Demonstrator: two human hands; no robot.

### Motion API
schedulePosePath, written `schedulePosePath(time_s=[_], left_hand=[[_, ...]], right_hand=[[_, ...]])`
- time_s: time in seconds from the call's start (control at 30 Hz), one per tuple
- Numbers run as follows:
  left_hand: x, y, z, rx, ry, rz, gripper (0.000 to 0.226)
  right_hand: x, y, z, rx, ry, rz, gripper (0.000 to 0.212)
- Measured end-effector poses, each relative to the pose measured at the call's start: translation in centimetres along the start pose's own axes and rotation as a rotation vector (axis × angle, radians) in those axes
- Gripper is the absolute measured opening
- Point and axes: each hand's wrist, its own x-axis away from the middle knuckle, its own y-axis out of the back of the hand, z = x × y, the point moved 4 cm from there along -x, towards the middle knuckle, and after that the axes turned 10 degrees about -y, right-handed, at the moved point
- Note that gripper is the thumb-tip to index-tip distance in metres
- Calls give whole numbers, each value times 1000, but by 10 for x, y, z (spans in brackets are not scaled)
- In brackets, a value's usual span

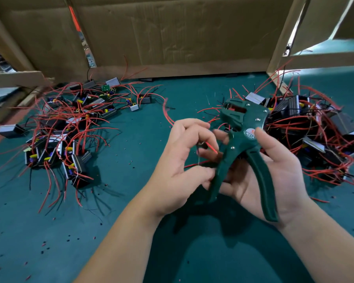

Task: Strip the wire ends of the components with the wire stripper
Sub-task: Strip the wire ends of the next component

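Teal mat [143, 144]: covers all the bench I can see; both piles, the scraps and the hands' shadow lie on it.
Cardboard [172, 33]: brown sheets stand as walls along the far edge and at both sides, blocking my view beyond.
Right pile [307, 127]: dark components tangled in red and a few black wires, at the mat's right, just behind the right hand; the stripper's head overlaps its near-left edge from my angle.
Left pile [70, 123]: the same kind of components, well apart from the hands, with wires splayed toward me.
Right hand [274, 170]: palm up, gripping the stripper; one handle lies across the palm, the thumb presses by the round label, the fingers curl behind the other handle.
Left hand [182, 156]: just beside the stripper, fingers curled and pinching the wire; blurred, so I cannot tell what else it hides.
Stripper [243, 135]: dark green, held above the mat at centre-right, head pointing away, handles spread; it covers some fingertips.
Wire [211, 148]: red, a short stretch shows between the left fingers, its end toward the stripper.
Scraps [70, 237]: tiny red and black bits strewn near-left.
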Motion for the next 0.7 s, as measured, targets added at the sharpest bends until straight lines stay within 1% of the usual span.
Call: schedulePosePath(time_s=[0.07, 0.13, 0.2, 0.27, 0.33, 0.37, 0.43, 0.47, 0.5, 0.53, 0.57, 0.63, 0.7], left_hand=[[0, 0, 1, 110, 1, -16, 44], [-1, 3, 3, 167, 15, -49, 59], [-3, 9, 6, 149, 36, -68, 72], [-4, 14, 6, 74, 54, -90, 78], [-5, 23, 5, -73, 71, -154, 76], [-4, 31, 4, -195, 81, -210, 73], [-1, 50, 3, -576, 100, -332, 66], [1, 60, 4, -787, 141, -391, 63], [4, 69, 6, -960, 229, -444, 60], [8, 77, 10, -1074, 366, -475, 57], [12, 83, 16, -1128, 527, -485, 55], [23, 94, 27, -1178, 802, -431, 56], [31, 104, 34, -1220, 963, -357, 55]], right_hand=[[2, 1, 2, 50, -12, -11, 56], [4, 2, 2, 64, -16, 0, 56], [4, 2, 1, 83, 9, -4, 57], [4, 2, 2, 108, 75, 1, 61], [3, 3, 5, 125, 199, -12, 62], [3, 5, 8, 132, 286, -49, 58], [6, 10, 17, 156, 472, -167, 47], [9, 12, 21, 177, 537, -215, 45], [10, 14, 23, 198, 572, -242, 45], [10, 14, 23, 212, 576, -257, 48], [10, 15, 22, 218, 560, -260, 50], [9, 15, 17, 226, 506, -251, 53], [7, 13, 12, 232, 449, -234, 54]])
